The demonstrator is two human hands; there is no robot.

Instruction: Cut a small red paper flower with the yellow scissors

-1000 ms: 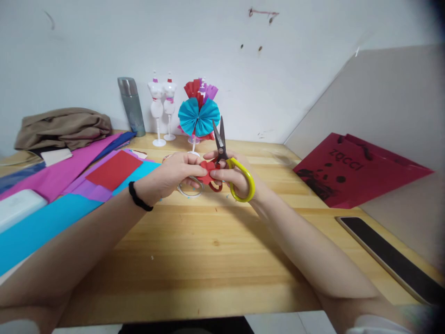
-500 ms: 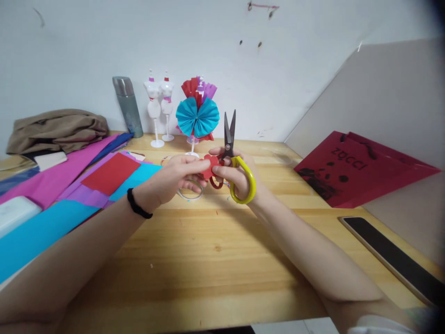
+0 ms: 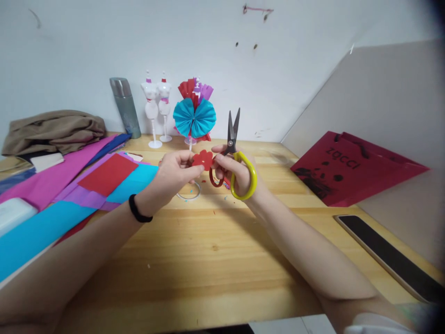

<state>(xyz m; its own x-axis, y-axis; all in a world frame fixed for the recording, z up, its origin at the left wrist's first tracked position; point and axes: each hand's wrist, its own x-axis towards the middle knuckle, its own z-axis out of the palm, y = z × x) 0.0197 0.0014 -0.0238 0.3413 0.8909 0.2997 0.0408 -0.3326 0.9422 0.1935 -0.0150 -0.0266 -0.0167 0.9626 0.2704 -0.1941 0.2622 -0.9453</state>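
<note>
My left hand (image 3: 174,171) pinches a small red paper flower (image 3: 201,157) between thumb and fingers. It has rounded petals and a small pale spot at its centre. Scissors (image 3: 231,141) with dark blades pointing up and slightly parted are held in my right hand (image 3: 238,169). A yellow loop handle hangs round the hand's outer side, and a dark red loop shows below the fingers. The right fingertips are close to the flower's right edge; whether they touch it I cannot tell. Under the hands, a ring-shaped roll (image 3: 189,191) lies partly hidden among small paper scraps.
Coloured paper sheets (image 3: 107,174) and a brown cloth (image 3: 55,132) cover the left. At the back stand a flask (image 3: 125,109), two white mannequins (image 3: 151,109) and one dressed in pleated paper (image 3: 194,118). A red bag (image 3: 351,171) and a phone (image 3: 382,250) are on the right.
My hands have drawn slightly apart. The right fingers have come off the flower's face, so more of it shows in my left hand. The view has shifted a little.
</note>
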